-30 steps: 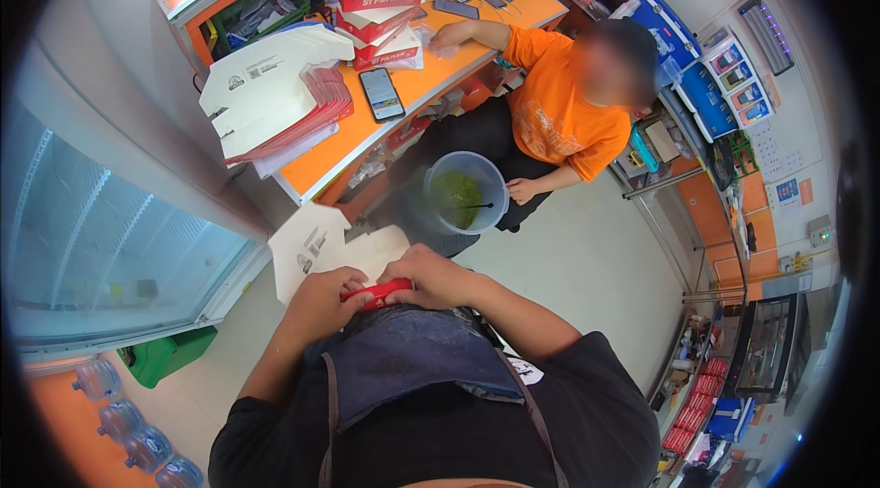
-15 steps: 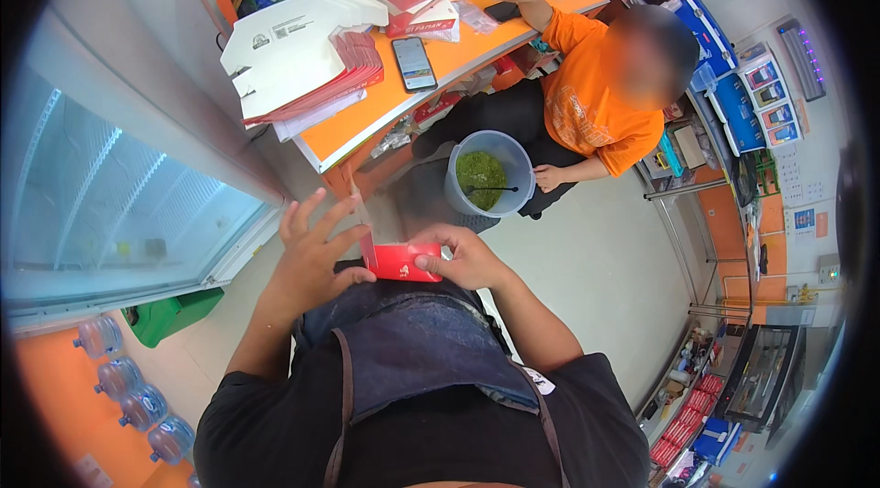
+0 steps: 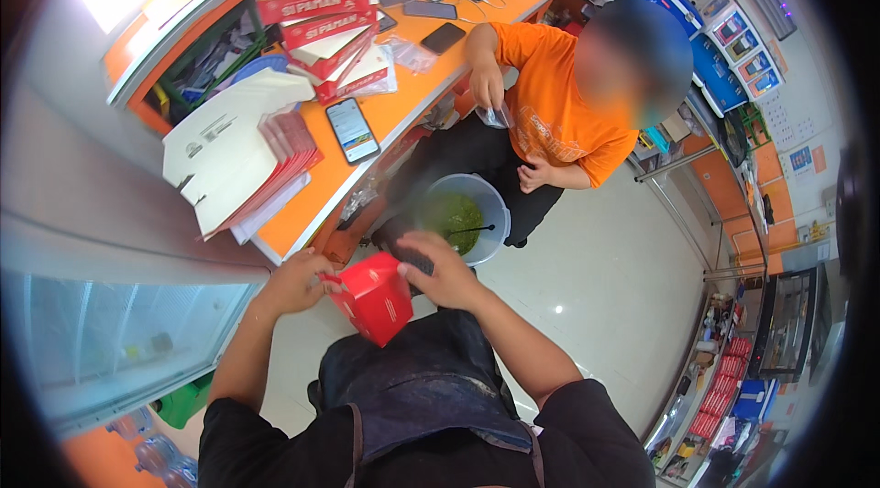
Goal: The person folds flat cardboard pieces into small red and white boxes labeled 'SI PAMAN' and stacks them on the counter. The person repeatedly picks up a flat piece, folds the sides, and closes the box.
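Observation:
A red cardboard box [image 3: 374,297], folded into shape, sits between my two hands in front of my dark apron. My left hand [image 3: 295,281] grips its left edge. My right hand [image 3: 440,270] rests over its upper right side with fingers curled on it. Just beyond the box stands a pale bucket [image 3: 492,209] holding green paste and a dark spoon handle.
A person in an orange shirt [image 3: 555,112] sits by the orange counter [image 3: 403,112], holding a small clear bag. The counter carries a stack of flat white-and-red box blanks [image 3: 229,153], assembled boxes [image 3: 316,16], and phones [image 3: 352,130]. A glass-fronted chiller [image 3: 92,332] is at my left.
The flat white-and-red blank has become a closed red box held in both hands. My view has shifted, so the counter and seated person appear closer.

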The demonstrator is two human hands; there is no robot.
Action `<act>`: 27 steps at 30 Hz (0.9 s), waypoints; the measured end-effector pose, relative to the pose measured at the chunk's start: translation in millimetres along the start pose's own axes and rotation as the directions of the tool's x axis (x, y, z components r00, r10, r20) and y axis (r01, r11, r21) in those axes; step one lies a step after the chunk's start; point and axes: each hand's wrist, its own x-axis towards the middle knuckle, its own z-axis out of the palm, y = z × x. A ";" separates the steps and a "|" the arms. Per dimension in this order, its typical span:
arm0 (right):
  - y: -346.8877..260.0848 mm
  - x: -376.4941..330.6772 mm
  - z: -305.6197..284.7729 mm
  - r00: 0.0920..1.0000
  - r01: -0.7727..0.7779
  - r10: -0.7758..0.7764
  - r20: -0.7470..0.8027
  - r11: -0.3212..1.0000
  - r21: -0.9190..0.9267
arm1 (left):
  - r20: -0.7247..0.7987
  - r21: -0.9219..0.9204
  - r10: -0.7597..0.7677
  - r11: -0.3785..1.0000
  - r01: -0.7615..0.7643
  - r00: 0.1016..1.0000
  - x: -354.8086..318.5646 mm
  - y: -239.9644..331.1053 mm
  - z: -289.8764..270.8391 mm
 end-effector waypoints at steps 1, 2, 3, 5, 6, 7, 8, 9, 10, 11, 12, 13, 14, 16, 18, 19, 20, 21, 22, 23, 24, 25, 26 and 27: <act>4.6 15.3 -13.1 0.999 0.014 -0.014 -0.030 1.000 0.003 | 0.002 -0.068 -0.097 0.993 0.097 0.995 18.8 -5.2 -5.6; 11.4 33.8 -28.1 0.998 0.028 -0.028 -0.058 1.000 0.006 | 0.076 -0.081 -0.193 0.977 0.199 0.978 38.8 -6.9 -11.6; 20.2 53.8 -44.9 0.996 0.044 -0.043 -0.084 0.999 0.004 | 0.103 0.010 -0.149 0.989 0.148 0.983 59.7 -7.5 -14.5; 48.9 98.7 -75.9 0.983 0.097 -0.105 -0.152 0.994 -0.058 | 0.171 0.182 -0.068 0.983 0.036 0.983 99.8 -11.5 -11.9; 55.6 125.9 -91.8 0.977 0.038 -0.033 -0.210 0.999 0.019 | 0.159 0.240 0.092 0.962 -0.128 0.983 115.5 -17.9 -6.9; 62.4 155.7 -106.5 0.965 -0.016 0.042 -0.257 0.995 0.102 | 0.156 0.297 0.245 0.912 -0.282 0.957 129.3 -28.7 0.6; 78.6 188.5 -120.4 0.952 -0.017 0.049 -0.301 0.994 0.110 | 0.156 0.357 0.392 0.834 -0.421 0.907 143.2 -39.5 6.0; 95.3 222.5 -135.2 0.938 -0.017 0.056 -0.343 0.993 0.118 | 0.194 0.363 0.411 0.813 -0.455 0.891 153.5 -54.2 10.2; 107.2 258.4 -149.4 0.928 -0.043 0.073 -0.366 0.995 0.092 | 0.228 0.369 0.423 0.796 -0.480 0.877 158.1 -72.7 14.8; 121.3 294.2 -165.9 0.915 -0.074 0.093 -0.393 0.995 0.063 | 0.264 0.368 0.439 0.777 -0.511 0.859 164.7 -83.7 17.9; 146.1 332.9 -182.3 0.908 -0.035 0.067 -0.414 0.996 0.084 | 0.266 0.362 0.427 0.787 -0.500 0.864 171.7 -83.3 16.3; 175.5 364.3 -196.5 0.897 -0.010 0.055 -0.439 0.995 0.104 | 0.276 0.342 0.419 0.798 -0.496 0.865 176.7 -77.8 13.3; 181.3 393.7 -200.5 0.864 -0.114 0.138 -0.484 0.990 0.080 | 0.277 0.326 0.380 0.827 -0.458 0.883 168.9 -76.9 15.9; 217.3 453.6 -219.6 0.783 -0.290 0.245 -0.571 0.957 0.012 | 0.252 0.384 0.383 0.804 -0.455 0.889 168.2 -76.8 21.2; 279.0 507.5 -246.5 0.771 -0.368 0.237 -0.591 0.923 -0.110 | 0.258 0.457 0.325 0.788 -0.412 0.910 171.1 -72.0 21.0; 303.0 527.8 -257.4 0.795 -0.369 0.203 -0.571 0.910 -0.191 | 0.262 0.500 0.259 0.788 -0.360 0.930 171.1 -67.5 21.6; 309.9 548.6 -261.6 0.795 -0.397 0.208 -0.570 0.889 -0.229 | 0.261 0.538 0.181 0.788 -0.298 0.948 167.8 -64.0 23.8; 314.8 567.1 -266.4 0.796 -0.422 0.211 -0.567 0.865 -0.270 | 0.242 0.547 0.179 0.786 -0.287 0.954 165.4 -61.6 25.8; 342.6 581.8 -285.9 0.811 -0.398 0.099 -0.576 0.816 -0.419 | 0.234 0.555 0.198 0.776 -0.298 0.952 170.0 -61.9 23.9; 363.1 595.2 -301.4 0.836 -0.454 0.182 -0.517 0.758 -0.468 | 0.217 0.568 0.208 0.768 -0.296 0.954 171.2 -60.9 22.9; 375.5 609.1 -315.6 0.848 -0.496 0.259 -0.462 0.695 -0.521 | 0.173 0.586 0.202 0.766 -0.266 0.964 171.3 -57.8 22.0; 379.7 621.7 -318.8 0.825 -0.551 0.336 -0.455 0.659 -0.513 | 0.126 0.605 0.192 0.763 -0.229 0.973 169.3 -52.7 23.5; 385.5 630.7 -322.3 0.792 -0.607 0.410 -0.453 0.612 -0.507 | 0.097 0.605 0.175 0.771 -0.198 0.980 167.6 -50.5 25.8; 394.6 640.5 -330.9 0.777 -0.623 0.408 -0.480 0.608 -0.492 | 0.069 0.603 0.166 0.779 -0.173 0.984 167.5 -49.7 27.6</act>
